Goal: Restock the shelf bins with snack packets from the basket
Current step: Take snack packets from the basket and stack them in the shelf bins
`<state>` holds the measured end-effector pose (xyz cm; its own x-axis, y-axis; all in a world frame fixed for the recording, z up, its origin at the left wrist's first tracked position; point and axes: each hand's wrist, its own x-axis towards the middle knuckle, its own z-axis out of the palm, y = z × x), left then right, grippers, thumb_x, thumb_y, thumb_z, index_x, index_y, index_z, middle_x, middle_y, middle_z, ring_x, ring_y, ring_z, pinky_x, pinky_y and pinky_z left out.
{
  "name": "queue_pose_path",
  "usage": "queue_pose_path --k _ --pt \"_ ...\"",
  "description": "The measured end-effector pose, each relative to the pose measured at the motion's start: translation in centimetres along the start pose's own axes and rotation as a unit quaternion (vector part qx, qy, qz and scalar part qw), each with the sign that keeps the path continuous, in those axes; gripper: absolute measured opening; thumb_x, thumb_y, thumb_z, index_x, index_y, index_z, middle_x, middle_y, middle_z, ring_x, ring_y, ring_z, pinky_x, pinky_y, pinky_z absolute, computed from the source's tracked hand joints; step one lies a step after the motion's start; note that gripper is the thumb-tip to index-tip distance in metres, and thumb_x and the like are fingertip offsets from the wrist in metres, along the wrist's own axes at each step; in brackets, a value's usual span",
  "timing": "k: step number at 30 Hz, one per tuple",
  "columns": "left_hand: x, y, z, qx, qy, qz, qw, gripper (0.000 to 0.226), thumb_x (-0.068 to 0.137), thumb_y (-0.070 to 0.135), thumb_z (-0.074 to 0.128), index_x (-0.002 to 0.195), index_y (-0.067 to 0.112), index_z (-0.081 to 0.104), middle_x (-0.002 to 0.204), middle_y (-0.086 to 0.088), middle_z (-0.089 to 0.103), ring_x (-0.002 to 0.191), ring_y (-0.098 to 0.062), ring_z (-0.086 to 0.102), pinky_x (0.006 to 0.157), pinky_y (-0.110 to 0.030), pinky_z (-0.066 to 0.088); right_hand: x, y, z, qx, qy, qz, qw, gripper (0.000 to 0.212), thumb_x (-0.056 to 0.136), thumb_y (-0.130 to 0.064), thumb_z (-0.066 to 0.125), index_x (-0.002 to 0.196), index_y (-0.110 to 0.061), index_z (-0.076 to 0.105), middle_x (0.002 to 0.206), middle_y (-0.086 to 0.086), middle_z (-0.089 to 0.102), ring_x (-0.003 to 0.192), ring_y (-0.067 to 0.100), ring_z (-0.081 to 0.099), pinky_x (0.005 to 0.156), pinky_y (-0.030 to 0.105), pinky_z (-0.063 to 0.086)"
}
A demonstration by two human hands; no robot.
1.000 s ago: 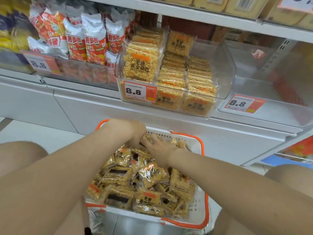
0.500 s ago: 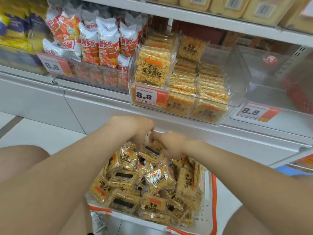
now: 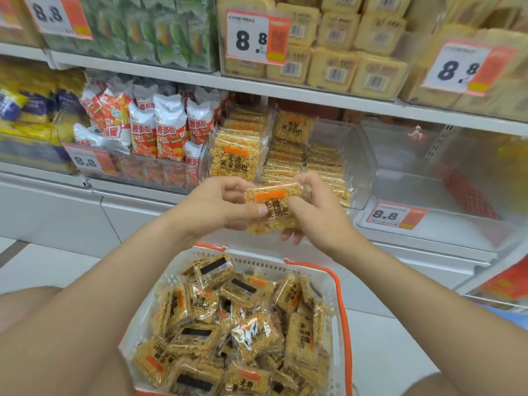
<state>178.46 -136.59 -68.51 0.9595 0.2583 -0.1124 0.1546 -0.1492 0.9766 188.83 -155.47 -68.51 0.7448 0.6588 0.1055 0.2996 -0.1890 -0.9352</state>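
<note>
Both left hand (image 3: 225,205) and right hand (image 3: 318,214) pinch one clear-wrapped golden cracker packet (image 3: 273,208); transparent plastic shelf bin (image 3: 363,167) lies straight ahead.

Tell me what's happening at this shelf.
A person is restocking by hand. The left grip and right grip together pinch one rice-cracker snack packet, held up in front of the clear shelf bin, which already holds rows of the same packets. It is not yet in the bin. The orange-rimmed basket below holds a pile of loose packets.
</note>
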Motion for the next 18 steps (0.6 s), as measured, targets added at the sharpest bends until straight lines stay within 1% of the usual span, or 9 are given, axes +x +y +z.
queue_pose_path --k 2,4,7,9,11,13,14,16,18 --pt "0.3 0.2 0.5 -0.098 0.048 0.001 0.994 0.039 0.085 0.025 0.085 0.121 0.021 0.072 0.114 -0.003 0.077 0.094 -0.014 0.075 0.080 -0.033 0.060 0.3 0.0 -0.5 0.069 0.032 0.038 0.996 0.024 0.087 -0.018 0.051 0.111 -0.015 0.050 0.095 0.014 0.069 0.074 0.034 0.073 0.057 0.048 0.062" --pt "0.4 0.4 1.1 -0.172 0.069 -0.003 0.983 0.029 0.091 0.025 0.078 0.119 0.025 0.072 0.116 0.003 0.074 0.098 -0.014 0.069 0.083 -0.033 0.056 0.7 0.0 -0.9 0.048 0.074 0.031 0.996 0.007 0.089 -0.018 0.057 0.096 -0.018 0.057 0.078 0.000 0.060 0.073 0.023 0.061 0.069 0.051 0.062" --pt "0.4 0.7 1.7 -0.240 0.096 -0.013 0.966 0.034 0.087 0.030 0.077 0.120 0.031 0.072 0.124 0.008 0.072 0.128 -0.016 0.060 0.114 -0.050 0.045 0.8 0.0 -1.1 0.058 0.098 0.013 0.993 0.020 0.095 -0.014 0.061 0.111 -0.026 0.062 0.069 -0.006 0.057 0.062 0.013 0.052 0.058 0.032 0.046" --pt "0.5 0.9 1.9 -0.259 0.114 -0.020 0.959 0.029 0.092 0.027 0.074 0.120 0.033 0.070 0.122 0.012 0.070 0.122 -0.005 0.057 0.121 -0.056 0.030 0.8 0.0 -1.1 0.067 0.092 0.009 0.993 0.026 0.097 -0.011 0.062 0.117 -0.027 0.063 0.062 -0.012 0.056 0.056 0.009 0.051 0.053 0.026 0.043" --pt "0.7 0.7 2.1 -0.263 0.125 -0.023 0.956 0.025 0.099 0.023 0.069 0.122 0.032 0.069 0.115 0.014 0.071 0.103 0.004 0.060 0.118 -0.050 0.037 0.9 -0.1 -1.0 0.077 0.089 0.014 0.993 0.026 0.099 -0.009 0.061 0.119 -0.026 0.063 0.059 -0.011 0.055 0.052 0.009 0.049 0.049 0.024 0.042" --pt "0.8 0.9 2.4 -0.276 0.123 -0.007 0.953 0.025 0.102 0.019 0.066 0.126 0.026 0.067 0.106 0.012 0.079 0.091 0.003 0.072 0.090 -0.029 0.059 0.9 -0.3 -1.0 0.077 0.091 0.014 0.993 0.029 0.098 -0.013 0.066 0.122 -0.027 0.061 0.069 -0.002 0.059 0.057 0.012 0.053 0.049 0.023 0.044" --pt "0.8 1.0 2.6 -0.280 0.122 0.005 0.952 0.023 0.103 0.018 0.065 0.125 0.024 0.068 0.103 0.010 0.081 0.089 0.002 0.075 0.075 -0.025 0.061 1.1 -0.2 -1.0 0.061 0.088 0.010 0.994 0.035 0.095 -0.019 0.072 0.125 -0.031 0.059 0.079 0.003 0.062 0.064 0.014 0.058 0.053 0.025 0.049" --pt "0.9 1.4 2.9 -0.269 0.126 0.022 0.955 0.019 0.104 0.020 0.064 0.121 0.025 0.069 0.104 0.006 0.081 0.093 -0.004 0.077 0.077 -0.031 0.061 1.5 -0.3 -1.1 0.014 0.071 0.015 0.997 0.049 0.088 -0.034 0.082 0.128 -0.039 0.055 0.100 0.005 0.068 0.085 0.019 0.069 0.068 0.035 0.060" --pt "1.4 1.5 2.9 -0.184 0.169 0.042 0.967 0.017 0.103 0.029 0.067 0.120 0.029 0.071 0.106 0.006 0.081 0.100 -0.009 0.075 0.092 -0.041 0.060 2.3 -0.5 -0.9 0.055 0.057 0.040 0.996 0.051 0.087 -0.029 0.084 0.129 -0.035 0.055 0.110 0.007 0.073 0.098 0.026 0.074 0.082 0.051 0.064"
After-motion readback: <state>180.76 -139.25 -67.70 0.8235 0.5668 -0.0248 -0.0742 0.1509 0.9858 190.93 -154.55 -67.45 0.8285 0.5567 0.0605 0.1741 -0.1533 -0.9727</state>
